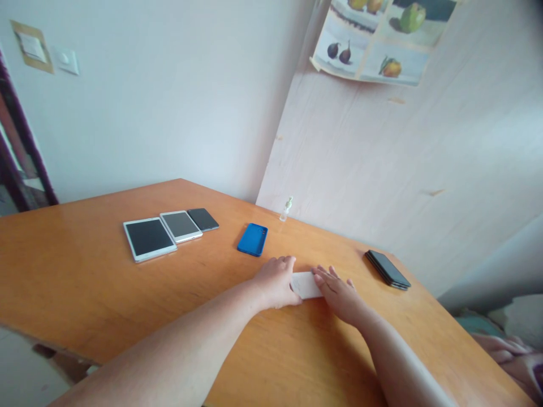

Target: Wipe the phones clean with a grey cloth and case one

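A flat white rectangular thing [305, 285] with faint marks lies on the wooden table, between my two hands. My left hand [278, 282] is closed around its left end, thumb on the near side and fingers on the far side. Over the right end, my right hand [337, 291] rests flat with its fingers stretched out and slightly apart. What the white thing is, I cannot make out. Just beyond my left hand lies a blue phone case [253, 239], its hollow inside facing up.
Left on the table [85, 271] lie a larger white tablet [150, 236], a smaller white one [181, 225] and a dark phone-like device [203, 219]. A small pump bottle [287, 209] stands at the back edge. Stacked dark phones [387, 269] lie at right.
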A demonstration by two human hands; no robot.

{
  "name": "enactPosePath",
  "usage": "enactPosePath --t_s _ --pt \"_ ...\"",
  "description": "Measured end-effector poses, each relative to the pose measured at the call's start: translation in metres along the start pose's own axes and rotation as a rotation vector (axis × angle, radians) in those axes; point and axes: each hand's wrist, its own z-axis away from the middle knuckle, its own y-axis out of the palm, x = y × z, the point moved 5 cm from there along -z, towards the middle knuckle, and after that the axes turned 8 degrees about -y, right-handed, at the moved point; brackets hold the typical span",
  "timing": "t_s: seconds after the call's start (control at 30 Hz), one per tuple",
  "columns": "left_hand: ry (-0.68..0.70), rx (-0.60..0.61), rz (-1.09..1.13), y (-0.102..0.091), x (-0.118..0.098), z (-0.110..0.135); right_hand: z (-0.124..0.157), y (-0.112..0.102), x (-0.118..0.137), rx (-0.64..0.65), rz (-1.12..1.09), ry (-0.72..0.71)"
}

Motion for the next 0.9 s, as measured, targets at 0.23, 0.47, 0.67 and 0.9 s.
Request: enactPosePath --t_s 0.23,0.47,0.67,0.9 --pt "0.001 -0.019 0.034 -0.001 0.0 0.001 0.008 0.007 0.041 0.017 -0.085 -0.236" --pt "0.002 0.003 0.008 -0.001 0.0 0.001 -0.002 0.001 -0.003 -0.012 0.08 0.029" --pt "0.017 -0.012 0.017 0.001 0.002 0.0 0.012 0.003 0.032 0.039 0.072 -0.184" --pt "0.038 -0.004 0.009 0.001 0.002 -0.001 0.014 -0.004 0.017 0.056 0.076 -0.076"
